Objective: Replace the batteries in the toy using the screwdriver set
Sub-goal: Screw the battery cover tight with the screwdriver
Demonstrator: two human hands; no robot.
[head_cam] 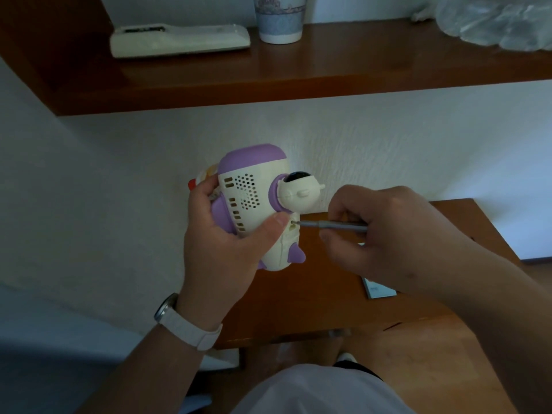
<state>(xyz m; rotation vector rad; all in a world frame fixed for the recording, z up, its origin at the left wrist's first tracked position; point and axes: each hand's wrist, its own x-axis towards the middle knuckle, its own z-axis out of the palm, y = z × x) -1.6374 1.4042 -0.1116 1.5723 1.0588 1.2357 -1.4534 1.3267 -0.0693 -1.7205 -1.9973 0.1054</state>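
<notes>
Now | left hand (221, 234) grip wraps toy (257, 204) | right hand (379, 234) pinches screwdriver (331, 225), tip in toy

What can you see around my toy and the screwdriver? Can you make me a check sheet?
Surface: brown wooden table under the hands, pale card lying on it.
Job's things: purple-and-cream toy held up; screwdriver tip at a hole in its side.
Clutter: remote, cup and plastic bag on the shelf.
Hands: left hand grips the toy; right hand pinches the screwdriver.
Cables: nothing seen.
Surroundings: white wall, wooden floor.
</notes>
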